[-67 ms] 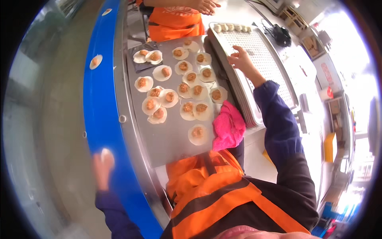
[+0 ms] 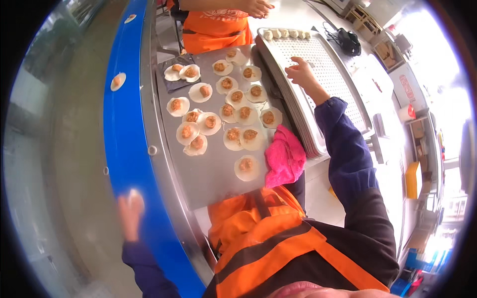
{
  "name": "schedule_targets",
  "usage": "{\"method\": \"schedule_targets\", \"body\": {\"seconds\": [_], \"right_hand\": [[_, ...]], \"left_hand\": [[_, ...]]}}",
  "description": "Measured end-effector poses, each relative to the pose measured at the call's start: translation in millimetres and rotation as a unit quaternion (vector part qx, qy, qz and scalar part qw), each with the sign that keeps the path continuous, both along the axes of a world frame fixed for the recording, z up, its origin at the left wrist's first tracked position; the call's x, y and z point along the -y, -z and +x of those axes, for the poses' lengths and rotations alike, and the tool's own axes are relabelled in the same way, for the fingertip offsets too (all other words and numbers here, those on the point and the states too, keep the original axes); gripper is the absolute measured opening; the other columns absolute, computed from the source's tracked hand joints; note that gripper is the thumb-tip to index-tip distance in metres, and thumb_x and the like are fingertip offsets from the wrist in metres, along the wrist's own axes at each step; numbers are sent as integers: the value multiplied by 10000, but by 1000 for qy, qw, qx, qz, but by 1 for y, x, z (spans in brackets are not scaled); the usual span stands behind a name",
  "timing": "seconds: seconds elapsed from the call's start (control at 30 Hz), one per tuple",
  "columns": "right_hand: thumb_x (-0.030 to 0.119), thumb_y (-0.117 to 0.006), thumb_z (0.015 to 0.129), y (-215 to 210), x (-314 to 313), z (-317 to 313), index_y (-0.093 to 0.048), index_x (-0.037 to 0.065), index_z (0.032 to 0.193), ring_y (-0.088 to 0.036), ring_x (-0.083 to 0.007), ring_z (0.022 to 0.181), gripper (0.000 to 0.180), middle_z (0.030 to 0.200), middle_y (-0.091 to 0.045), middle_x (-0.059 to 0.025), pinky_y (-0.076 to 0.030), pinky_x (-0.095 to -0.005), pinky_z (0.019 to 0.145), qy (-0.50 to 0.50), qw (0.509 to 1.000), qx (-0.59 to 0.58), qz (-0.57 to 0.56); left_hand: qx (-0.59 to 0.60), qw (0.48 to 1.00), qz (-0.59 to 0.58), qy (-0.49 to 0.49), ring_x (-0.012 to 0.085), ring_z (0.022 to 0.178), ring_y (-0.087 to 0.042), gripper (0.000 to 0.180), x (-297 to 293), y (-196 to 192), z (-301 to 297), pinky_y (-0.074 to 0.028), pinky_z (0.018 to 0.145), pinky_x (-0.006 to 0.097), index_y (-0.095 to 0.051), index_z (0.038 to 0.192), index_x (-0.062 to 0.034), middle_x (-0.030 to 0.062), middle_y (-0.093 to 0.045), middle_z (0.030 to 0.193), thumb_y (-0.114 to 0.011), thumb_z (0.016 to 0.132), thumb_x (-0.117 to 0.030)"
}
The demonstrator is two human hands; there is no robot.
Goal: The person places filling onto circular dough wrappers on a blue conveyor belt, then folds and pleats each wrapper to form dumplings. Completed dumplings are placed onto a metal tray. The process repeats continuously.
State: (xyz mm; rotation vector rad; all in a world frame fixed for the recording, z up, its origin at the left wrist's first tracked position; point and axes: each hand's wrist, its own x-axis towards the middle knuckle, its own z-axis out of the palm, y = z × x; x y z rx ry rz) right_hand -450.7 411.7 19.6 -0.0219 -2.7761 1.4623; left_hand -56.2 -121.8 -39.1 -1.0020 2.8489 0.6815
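Several round dough wrappers (image 2: 246, 168) with orange filling lie on a steel work surface (image 2: 208, 174). My left hand (image 2: 130, 207) is out over the grey belt beyond the blue rail, blurred, with a pale wrapper at its fingertips. My right hand (image 2: 300, 73) reaches onto a white perforated tray (image 2: 338, 79), fingers curled down on its surface; I cannot tell whether it holds anything. A row of folded dumplings (image 2: 287, 34) lies along the tray's far edge. A pink cloth (image 2: 284, 156) sits beside the nearest wrapper.
A blue rail (image 2: 124, 124) borders a grey conveyor belt (image 2: 64, 149) carrying a filled wrapper (image 2: 118, 81). Another person in an orange apron (image 2: 213, 30) stands at the far end, hand (image 2: 258, 7) above the surface. More trays are stacked beneath the perforated one.
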Motion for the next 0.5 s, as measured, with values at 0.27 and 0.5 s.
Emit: {"method": "schedule_targets", "body": {"seconds": [0.27, 0.5], "right_hand": [[138, -610, 942, 16, 119, 174, -601, -34, 1156, -590, -72, 812, 275, 928, -638, -26, -501, -240, 727, -384, 901, 126, -160], [289, -554, 986, 4, 163, 223, -589, -47, 1195, -623, -116, 837, 397, 947, -639, -51, -526, -260, 749, -363, 855, 285, -237]], "left_hand": [[-212, 777, 588, -77, 126, 939, -611, 265, -110, -24, -17, -498, 815, 283, -628, 1128, -7, 50, -650, 1015, -604, 942, -193], [-247, 693, 675, -53, 120, 920, -596, 405, -204, -40, -44, -500, 813, 272, -520, 1229, -22, 51, -597, 1070, -573, 968, -326]]}}
